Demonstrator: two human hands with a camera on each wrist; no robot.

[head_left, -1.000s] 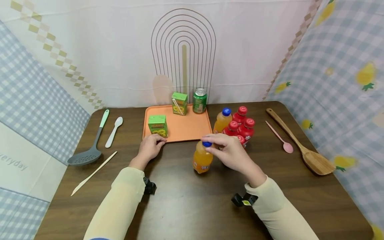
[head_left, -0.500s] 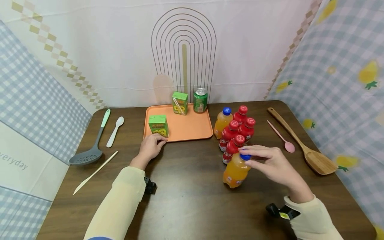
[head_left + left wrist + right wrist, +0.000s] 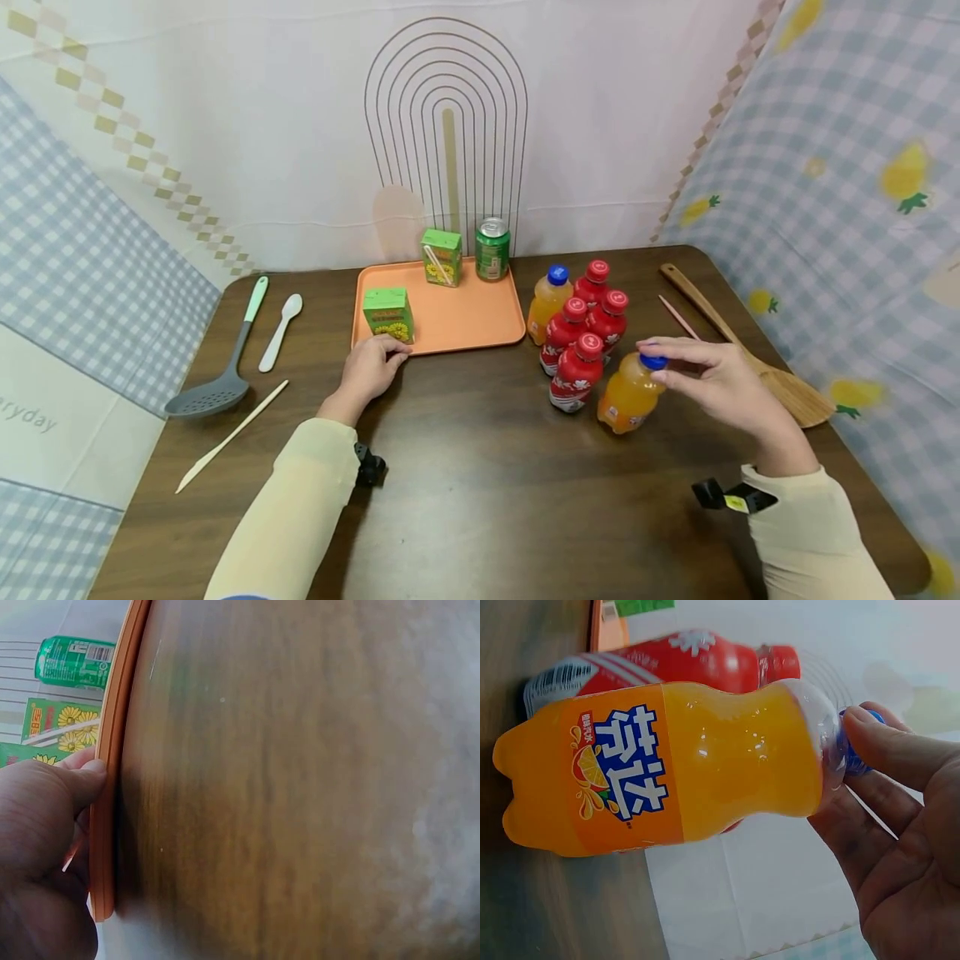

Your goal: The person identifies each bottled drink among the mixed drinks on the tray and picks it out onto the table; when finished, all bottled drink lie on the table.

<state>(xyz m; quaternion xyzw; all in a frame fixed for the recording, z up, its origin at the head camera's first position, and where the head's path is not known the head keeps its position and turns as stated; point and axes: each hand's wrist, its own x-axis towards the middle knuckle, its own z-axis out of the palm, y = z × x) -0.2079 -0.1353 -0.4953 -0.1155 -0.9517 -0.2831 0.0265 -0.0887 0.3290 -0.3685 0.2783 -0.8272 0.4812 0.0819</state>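
Observation:
My right hand [image 3: 723,387] pinches the blue cap of an orange soda bottle [image 3: 628,396], which leans slightly beside the red bottles. In the right wrist view the label of this soda bottle [image 3: 622,769] faces the camera, and a red bottle [image 3: 705,660] shows behind it. My left hand [image 3: 371,367] holds the near left edge of an orange tray [image 3: 468,321], thumb on the rim in the left wrist view. On that tray stand two green drink cartons, one near the left hand [image 3: 388,315] and one farther back, plus a green can [image 3: 492,250].
Several red bottles [image 3: 576,375] cluster right of the tray with another orange soda bottle [image 3: 549,307]. At right lie a wooden spatula [image 3: 795,396] and a pink spoon [image 3: 678,317], partly hidden by the hand. A slotted turner [image 3: 210,396], white spoon [image 3: 281,333] and wooden knife [image 3: 232,437] lie left.
My right hand has carried the orange soda bottle from in front of the tray rightward, round the front of the red bottles to their right side. The left hand stays at the tray edge.

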